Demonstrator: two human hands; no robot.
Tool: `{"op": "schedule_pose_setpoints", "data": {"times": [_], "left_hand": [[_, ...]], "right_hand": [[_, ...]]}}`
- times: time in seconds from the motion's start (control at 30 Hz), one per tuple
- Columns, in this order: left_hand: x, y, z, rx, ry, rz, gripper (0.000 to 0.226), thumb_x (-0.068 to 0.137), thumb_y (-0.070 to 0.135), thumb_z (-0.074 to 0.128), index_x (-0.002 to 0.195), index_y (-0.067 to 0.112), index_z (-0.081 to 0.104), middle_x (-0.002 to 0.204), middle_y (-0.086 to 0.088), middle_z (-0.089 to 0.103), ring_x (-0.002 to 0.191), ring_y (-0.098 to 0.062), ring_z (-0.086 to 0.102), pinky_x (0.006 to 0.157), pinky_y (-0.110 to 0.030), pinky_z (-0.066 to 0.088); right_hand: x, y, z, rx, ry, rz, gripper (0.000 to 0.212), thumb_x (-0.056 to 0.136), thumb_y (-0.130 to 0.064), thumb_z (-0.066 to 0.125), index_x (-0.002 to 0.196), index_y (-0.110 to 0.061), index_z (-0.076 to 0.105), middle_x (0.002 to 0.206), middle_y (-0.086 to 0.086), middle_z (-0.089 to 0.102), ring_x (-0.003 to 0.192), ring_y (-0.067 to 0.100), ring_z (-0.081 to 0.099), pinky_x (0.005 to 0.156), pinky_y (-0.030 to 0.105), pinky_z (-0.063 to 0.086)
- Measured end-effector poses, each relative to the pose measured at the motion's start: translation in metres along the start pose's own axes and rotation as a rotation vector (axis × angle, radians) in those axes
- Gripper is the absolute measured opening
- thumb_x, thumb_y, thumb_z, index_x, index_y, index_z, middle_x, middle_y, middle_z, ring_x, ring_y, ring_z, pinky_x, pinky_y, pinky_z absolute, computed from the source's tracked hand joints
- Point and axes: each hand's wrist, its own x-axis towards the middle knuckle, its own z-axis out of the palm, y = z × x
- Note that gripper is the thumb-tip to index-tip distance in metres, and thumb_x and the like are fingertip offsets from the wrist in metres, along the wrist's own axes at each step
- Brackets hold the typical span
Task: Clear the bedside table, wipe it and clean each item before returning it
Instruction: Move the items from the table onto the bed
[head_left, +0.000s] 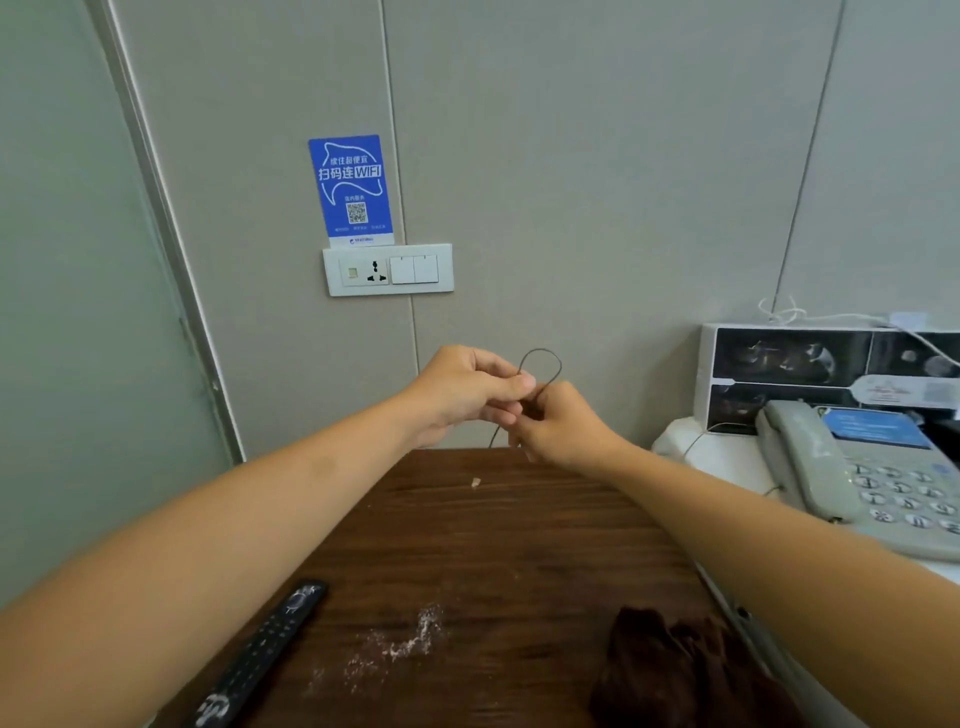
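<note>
Left hand (467, 387) and right hand (558, 423) pinching thin dark cord (543, 364), looped above far edge of wooden bedside table (493, 535). Remote control (262, 654) near left; dark cloth (675, 670) near right.

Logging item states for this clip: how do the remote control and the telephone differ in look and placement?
The remote control is black, slim and flat, lying on the dark wooden bedside table near scattered white powder. The telephone is pale grey, bulkier, with handset on its cradle, and sits off the table on a white surface to the right. Both have keypads and neither is being touched.
</note>
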Motion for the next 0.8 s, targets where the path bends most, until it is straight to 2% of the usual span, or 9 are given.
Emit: {"op": "schedule_pose_setpoints", "data": {"times": [0.1,0.17,0.27,0.33,0.4,0.5,0.67,0.73,0.8], "left_hand": [[-0.018,-0.014,-0.014,0.117,0.040,-0.019,0.036,0.086,0.013,0.084,0.119,0.008,0.069,0.103,-0.014,0.071,0.081,-0.024,0.074,0.067,-0.030,0.063],[-0.040,-0.026,-0.039,0.421,0.034,-0.117,0.042,0.086,0.028,0.085,0.119,0.014,0.064,0.105,-0.011,0.069,0.079,-0.020,0.071,0.060,-0.028,0.059],[-0.086,-0.056,-0.088,1.058,-0.160,-0.462,0.055,0.083,0.050,0.082,0.118,0.013,0.061,0.106,-0.005,0.069,0.083,-0.018,0.067,0.059,-0.027,0.055],[-0.118,-0.080,-0.112,1.239,-0.257,-0.673,0.068,0.081,0.055,0.082,0.124,0.006,0.060,0.119,-0.006,0.067,0.097,-0.025,0.070,0.064,-0.030,0.058],[-0.145,-0.101,-0.127,1.206,-0.249,-0.796,0.079,0.076,0.057,0.085,0.127,0.002,0.059,0.125,-0.010,0.065,0.104,-0.030,0.070,0.074,-0.036,0.063],[-0.176,-0.120,-0.135,1.045,-0.150,-0.872,0.081,0.074,0.050,0.090,0.131,0.005,0.053,0.128,-0.009,0.061,0.109,-0.029,0.067,0.081,-0.041,0.063],[-0.190,-0.134,-0.132,1.011,-0.057,-0.818,0.050,0.074,0.038,0.086,0.103,0.006,0.061,0.097,-0.004,0.068,0.089,-0.026,0.073,0.060,-0.032,0.061],[-0.186,-0.133,-0.128,1.081,-0.034,-0.798,0.042,0.074,0.035,0.085,0.097,0.008,0.062,0.090,-0.004,0.070,0.078,-0.024,0.074,0.057,-0.032,0.060],[-0.179,-0.129,-0.125,1.109,-0.024,-0.764,0.036,0.073,0.033,0.085,0.090,0.011,0.062,0.085,-0.005,0.070,0.071,-0.022,0.072,0.053,-0.032,0.057]], "right_hand": [[-0.003,0.003,0.010,-0.107,-0.035,-0.008,0.019,0.104,-0.017,0.056,0.088,-0.013,0.065,0.068,0.003,0.072,0.053,0.016,0.067,0.055,0.024,0.053],[-0.002,0.009,0.012,-0.239,-0.050,-0.013,0.019,0.104,-0.017,0.057,0.087,-0.013,0.065,0.068,0.000,0.071,0.057,0.012,0.068,0.064,0.028,0.056],[0.000,0.018,0.017,-0.443,-0.115,-0.092,0.017,0.103,-0.017,0.058,0.088,-0.014,0.065,0.072,-0.003,0.071,0.058,0.001,0.061,0.072,0.033,0.054],[0.000,0.021,0.028,-0.504,-0.155,-0.134,0.015,0.104,-0.020,0.058,0.090,-0.020,0.062,0.071,-0.005,0.067,0.062,0.003,0.057,0.070,0.035,0.050],[-0.001,0.023,0.044,-0.526,-0.183,-0.157,0.013,0.105,-0.022,0.057,0.093,-0.024,0.060,0.069,-0.008,0.063,0.064,0.006,0.057,0.067,0.034,0.045],[-0.001,0.025,0.069,-0.520,-0.187,-0.188,0.012,0.105,-0.023,0.056,0.103,-0.017,0.066,0.082,0.000,0.070,0.074,0.019,0.064,0.070,0.035,0.049],[-0.004,0.022,0.079,-0.539,-0.205,-0.236,0.013,0.104,-0.021,0.057,0.104,-0.013,0.067,0.084,-0.001,0.068,0.082,0.026,0.067,0.072,0.036,0.050],[-0.006,0.018,0.072,-0.563,-0.225,-0.230,0.012,0.104,-0.022,0.056,0.100,-0.014,0.064,0.084,-0.003,0.063,0.083,0.028,0.066,0.071,0.038,0.050],[-0.008,0.015,0.058,-0.620,-0.235,-0.240,0.013,0.104,-0.023,0.054,0.099,-0.013,0.061,0.088,0.004,0.066,0.086,0.032,0.065,0.073,0.044,0.053]]}}
